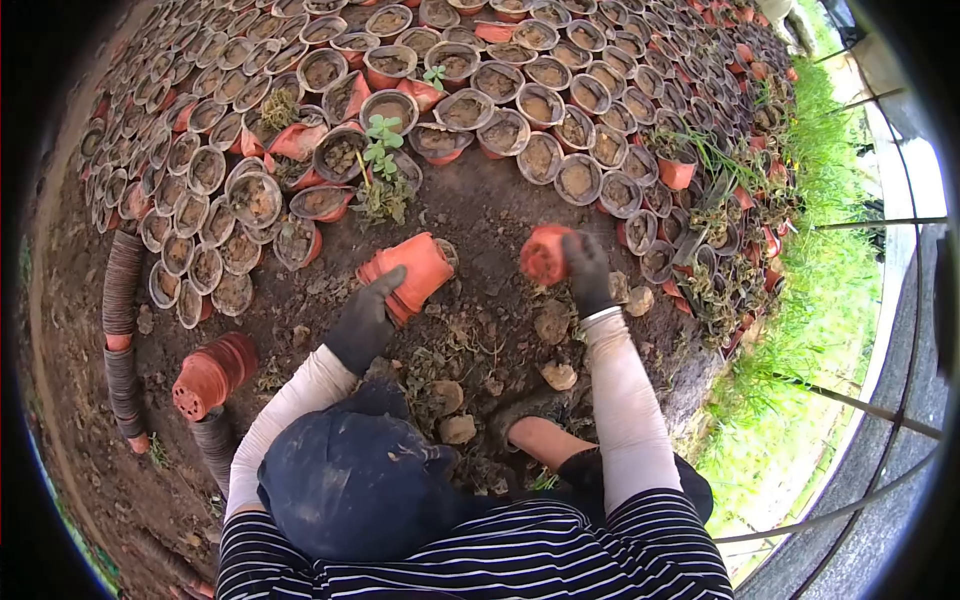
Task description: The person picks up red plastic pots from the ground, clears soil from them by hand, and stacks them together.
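Observation:
My left hand (362, 328), in a dark glove, is closed around a short stack of nested red plastic pots (415, 268), tilted with its mouth end up to the right. A single red plastic pot (544, 256) is gripped by my gloved right hand (588, 270), its holed base turned partly toward me. The two hands are apart, above bare soil. Just beyond them, a small green plant (382, 145) grows among the soil-filled pots (340, 155).
Rows of soil-filled pots (500, 130) cover the ground ahead. At left lie a stack of red pots (222, 368) and a long stack of dark-rimmed pots (123, 290). Soil clods (558, 375) are scattered by my foot. Grass (815, 250) and a frame with netting (915, 340) border the right.

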`<state>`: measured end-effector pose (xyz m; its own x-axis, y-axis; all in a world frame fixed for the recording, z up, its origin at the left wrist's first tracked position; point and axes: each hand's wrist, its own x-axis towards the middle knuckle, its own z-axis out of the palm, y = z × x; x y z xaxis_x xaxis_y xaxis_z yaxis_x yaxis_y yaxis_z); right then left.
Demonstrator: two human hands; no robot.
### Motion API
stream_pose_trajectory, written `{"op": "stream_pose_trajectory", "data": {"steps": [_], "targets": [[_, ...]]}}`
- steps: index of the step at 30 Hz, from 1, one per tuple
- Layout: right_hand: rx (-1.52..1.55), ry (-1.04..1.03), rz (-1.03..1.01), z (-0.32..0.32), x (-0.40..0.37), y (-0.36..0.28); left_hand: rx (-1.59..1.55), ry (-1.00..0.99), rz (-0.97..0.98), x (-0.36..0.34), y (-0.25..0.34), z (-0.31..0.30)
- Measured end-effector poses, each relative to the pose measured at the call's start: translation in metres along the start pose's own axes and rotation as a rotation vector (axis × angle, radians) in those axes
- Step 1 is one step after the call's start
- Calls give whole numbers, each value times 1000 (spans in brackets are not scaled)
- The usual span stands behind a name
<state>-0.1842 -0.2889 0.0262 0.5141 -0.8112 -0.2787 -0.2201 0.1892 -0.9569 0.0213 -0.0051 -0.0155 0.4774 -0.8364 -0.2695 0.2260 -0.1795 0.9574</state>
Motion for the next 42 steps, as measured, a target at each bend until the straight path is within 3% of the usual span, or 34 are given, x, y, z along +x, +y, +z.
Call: {"op": "stream_pose_trajectory", "data": {"steps": [3, 4, 6, 8, 10, 13, 15, 16, 18, 19, 22, 25, 27, 30, 31, 33, 35, 37, 39, 42], "targets": [[-499, -255, 46, 20, -24, 3, 269, -48, 111, -8, 24, -3], [-522, -260, -48, 23, -28, 6, 394, -80, 164, -10, 33, -4], [-568, -271, -238, 26, -30, 17, 57, -43, 38, -8, 18, -4], [-412, -333, -70, 16, -27, 25, 42, -43, 35, -8, 22, -5], [-211, -331, 75, 10, -27, 25, 354, -83, 151, -11, 31, -8], [51, -246, 200, 11, -33, 9, -21, -97, 46, -8, 30, -1], [91, -202, 214, 18, -40, -3, 162, -81, 142, -11, 25, -4], [26, -210, 161, 22, -40, -1, 256, -74, 194, -11, 25, -5], [-104, -227, 51, 34, -39, 17, 147, -100, 153, -10, 31, -3], [-244, -183, -44, 36, -34, 46, 93, -113, 131, -10, 36, -2], [-449, -101, -205, 59, -52, 53, 136, -56, 111, -17, 54, 0], [-479, -214, -210, 73, -65, 54, 459, 9, 214, -19, 48, -1], [-585, -336, -136, 74, -68, 43, 211, -70, 97, -22, 60, 8], [-434, -172, 90, 79, -66, 64, 26, -122, -120, -19, 48, 29], [-257, -121, 206, 79, -61, 73, -3, -124, -201, -18, 41, 33], [-68, -120, 117, 71, -54, 120, -62, -138, -246, -14, 52, 37], [494, -93, 387, 74, -55, 130, -138, -91, -243, -10, 54, 40], [31, -22, 14, 72, -50, 146, -229, 16, -190, -7, 42, 44], [74, 104, 187, 78, -51, 97, -67, 27, -84, -7, 20, 27], [-737, 171, -495, 89, -57, 32, -26, 59, 4, -8, -9, -2]]}}
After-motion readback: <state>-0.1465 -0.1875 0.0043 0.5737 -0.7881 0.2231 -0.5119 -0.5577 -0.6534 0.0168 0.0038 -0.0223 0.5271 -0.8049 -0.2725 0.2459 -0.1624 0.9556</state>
